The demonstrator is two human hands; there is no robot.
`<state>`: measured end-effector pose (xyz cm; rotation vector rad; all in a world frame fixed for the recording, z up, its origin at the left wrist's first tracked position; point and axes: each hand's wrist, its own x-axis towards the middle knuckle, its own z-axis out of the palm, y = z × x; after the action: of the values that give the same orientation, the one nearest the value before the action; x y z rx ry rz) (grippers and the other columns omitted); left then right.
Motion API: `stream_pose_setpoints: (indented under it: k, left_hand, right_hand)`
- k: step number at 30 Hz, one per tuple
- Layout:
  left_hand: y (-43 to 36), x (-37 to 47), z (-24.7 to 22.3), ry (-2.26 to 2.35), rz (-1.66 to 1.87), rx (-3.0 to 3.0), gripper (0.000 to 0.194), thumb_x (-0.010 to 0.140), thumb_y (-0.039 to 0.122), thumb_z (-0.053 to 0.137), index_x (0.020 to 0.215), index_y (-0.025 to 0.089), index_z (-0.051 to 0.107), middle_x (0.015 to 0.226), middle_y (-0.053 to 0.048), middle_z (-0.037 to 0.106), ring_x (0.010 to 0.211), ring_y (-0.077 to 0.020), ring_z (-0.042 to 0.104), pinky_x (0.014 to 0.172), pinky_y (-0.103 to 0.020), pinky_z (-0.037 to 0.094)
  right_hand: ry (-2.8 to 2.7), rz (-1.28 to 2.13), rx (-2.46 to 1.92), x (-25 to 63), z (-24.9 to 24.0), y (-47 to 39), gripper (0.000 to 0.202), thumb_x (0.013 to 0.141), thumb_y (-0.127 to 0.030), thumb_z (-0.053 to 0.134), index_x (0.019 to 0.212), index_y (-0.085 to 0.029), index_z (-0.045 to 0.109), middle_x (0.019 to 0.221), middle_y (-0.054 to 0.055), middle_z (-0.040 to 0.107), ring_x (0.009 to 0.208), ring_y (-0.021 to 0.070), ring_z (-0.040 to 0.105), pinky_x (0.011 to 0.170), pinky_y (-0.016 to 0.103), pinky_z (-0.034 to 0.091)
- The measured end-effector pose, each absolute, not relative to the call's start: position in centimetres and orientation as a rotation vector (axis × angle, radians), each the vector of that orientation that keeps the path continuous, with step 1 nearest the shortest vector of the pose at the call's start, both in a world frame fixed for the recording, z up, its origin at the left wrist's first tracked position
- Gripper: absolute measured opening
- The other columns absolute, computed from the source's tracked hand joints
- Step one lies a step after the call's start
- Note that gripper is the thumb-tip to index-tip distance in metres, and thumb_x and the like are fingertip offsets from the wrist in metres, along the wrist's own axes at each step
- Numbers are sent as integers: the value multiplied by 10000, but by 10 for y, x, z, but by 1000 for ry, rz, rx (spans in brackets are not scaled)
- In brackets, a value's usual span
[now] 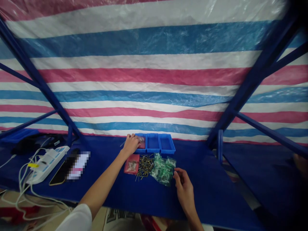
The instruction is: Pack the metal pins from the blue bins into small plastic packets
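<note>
My left hand (131,144) reaches over the left compartment of a row of blue plastic trays (153,143). Its fingers are closed on a small clear plastic bag (141,139) above something red inside; the fingertips are partly hidden. In front of the trays lie a red packet (131,164) with small pale parts, a loose heap of dark and brass-coloured screws or pins (144,166), and several clear bags with green contents (163,170). My right hand (184,187) rests just right of the green bags, fingers loosely curled with a gap to the thumb, holding nothing visible.
On the left of the blue table (202,192) are a white power strip (49,163) with tangled cables, a phone (64,168) and a blurred-out sheet (79,165). Blue metal braces (250,80) stand either side before a striped tarp (144,77). Another person's hand (300,165) shows far right.
</note>
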<state>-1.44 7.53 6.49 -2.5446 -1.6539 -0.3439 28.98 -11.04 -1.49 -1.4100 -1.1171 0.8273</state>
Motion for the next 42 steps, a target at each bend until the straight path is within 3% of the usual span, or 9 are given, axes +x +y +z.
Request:
stream_pose_setpoints:
  k: [5,11,16,22,25,27,29,34,42]
  left_hand:
    - [78,-13,64,-1635,-339,-2542,135,944,288,711,1027,218,791,1303,-166,680,1325,-365,471,1132,-527,260]
    - [86,-13,67,-1684,-315,-2545,258,911,315,756,1164,272,772,1100,-146,759,1272,-376,528,1136,-565,233]
    - [89,-13,68,-1736,-271,-2552,214,876,288,796,1090,286,803,994,-136,763,1155,-373,585,1067,-551,281]
    - [86,-10,74,-1772,-310,-2559,197,864,299,809,1058,272,795,1019,-123,754,1186,-365,555,1084,-536,267]
    - [75,-18,86,-1762,-383,-2564,250,909,315,764,1156,278,761,1166,-115,726,1227,-346,536,1103,-514,276]
    - [58,-29,89,-1787,-477,-2519,291,1006,341,631,1278,257,693,1315,-128,661,1270,-334,510,1093,-491,314]
    - [31,-41,82,-1884,-657,-2423,287,1064,375,515,1243,216,674,1268,-128,660,1205,-301,553,1061,-436,375]
    - [-36,-58,39,-2478,-631,-2150,469,941,581,666,1110,143,661,1113,-156,673,1001,-308,656,867,-374,472]
    - [-50,-69,18,-2618,-1108,-2172,93,932,297,688,970,225,644,967,-47,763,912,-228,719,765,-288,455]
  right_hand:
    - [-1133,820,-1427,290,-14,-110,461,965,-615,597,1183,-214,654,862,49,689,657,203,578,585,300,482]
    - [-1127,803,-1433,289,-8,-111,466,948,-621,611,1162,-211,667,826,44,676,619,199,556,552,302,477]
    - [-1114,811,-1446,289,-4,-111,490,926,-654,616,1120,-208,682,808,41,669,603,197,551,538,301,470]
    - [-1170,814,-1462,291,-6,-112,480,940,-640,613,1123,-202,684,815,37,672,618,193,559,561,301,468]
    - [-1165,815,-1473,290,-4,-113,506,935,-664,601,1119,-200,684,814,34,669,619,191,555,565,301,466]
    - [-1162,807,-1478,289,-3,-114,518,931,-671,600,1118,-196,685,826,36,676,622,189,559,578,304,471]
    - [-1166,797,-1480,289,-2,-114,514,937,-663,599,1126,-192,681,838,40,682,628,186,563,593,304,474]
    - [-1184,799,-1503,288,-6,-113,499,954,-641,594,1143,-187,675,839,43,681,637,185,566,595,296,469]
    - [-1181,804,-1499,289,-8,-111,477,930,-630,622,1129,-200,672,830,43,681,630,189,571,575,294,470]
